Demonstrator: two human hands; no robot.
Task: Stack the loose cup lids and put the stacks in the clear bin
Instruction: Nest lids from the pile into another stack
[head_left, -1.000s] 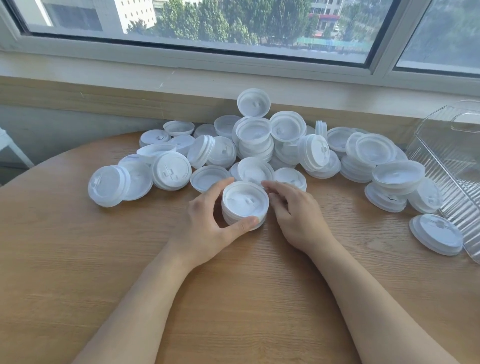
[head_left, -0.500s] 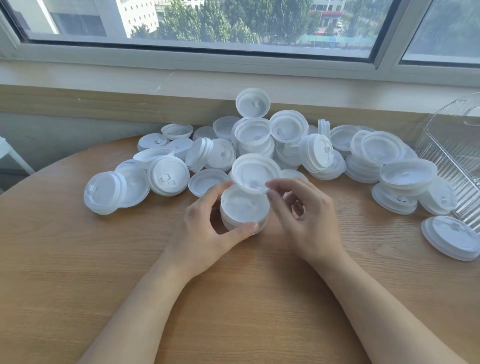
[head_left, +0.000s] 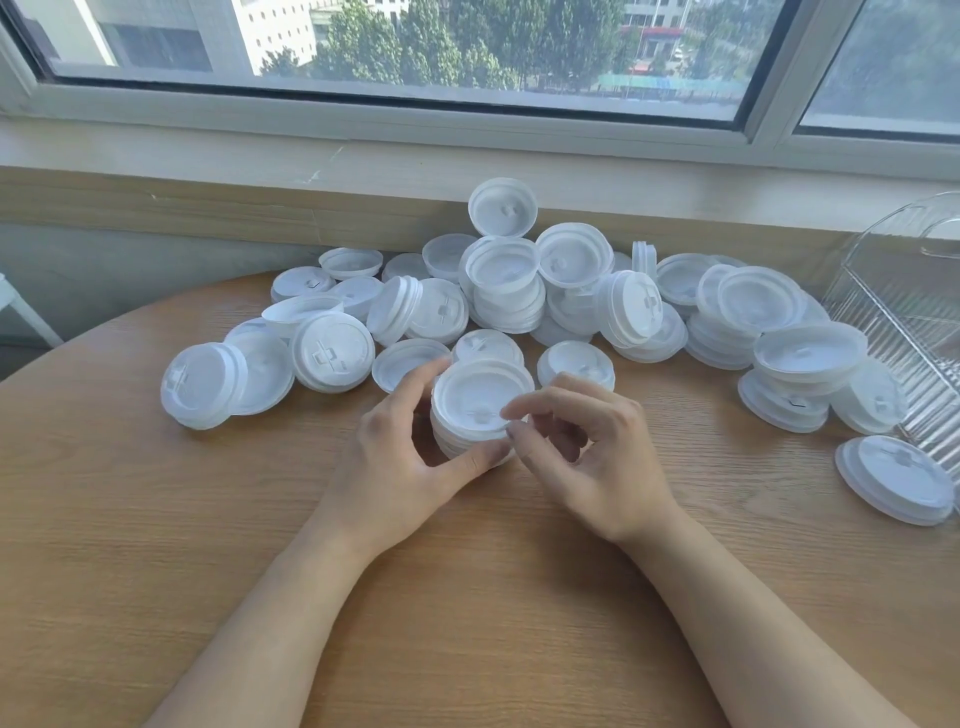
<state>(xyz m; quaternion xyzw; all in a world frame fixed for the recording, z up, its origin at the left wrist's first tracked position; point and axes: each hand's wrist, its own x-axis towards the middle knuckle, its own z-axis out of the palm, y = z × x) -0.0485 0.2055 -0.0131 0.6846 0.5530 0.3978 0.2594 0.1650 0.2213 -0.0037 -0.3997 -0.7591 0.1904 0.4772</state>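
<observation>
Round wooden table (head_left: 156, 545) under a window. Clear bin (head_left: 904, 312) at far right edge. Heap of loose lids (head_left: 639, 306) along the back. Small stack (head_left: 480, 410) in front, clasped by left hand (head_left: 400, 467), thumb and fingers (head_left: 415, 374) curled around its sides. Right hand (head_left: 597, 457) just beside, fingertips pinching top lid's rim.

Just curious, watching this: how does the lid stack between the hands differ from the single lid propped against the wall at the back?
The stack between the hands is several lids nested flat on the table; the propped lid is alone, tilted on edge atop the pile. The left hand grips the stack; nothing touches the propped lid. Both are white plastic.
</observation>
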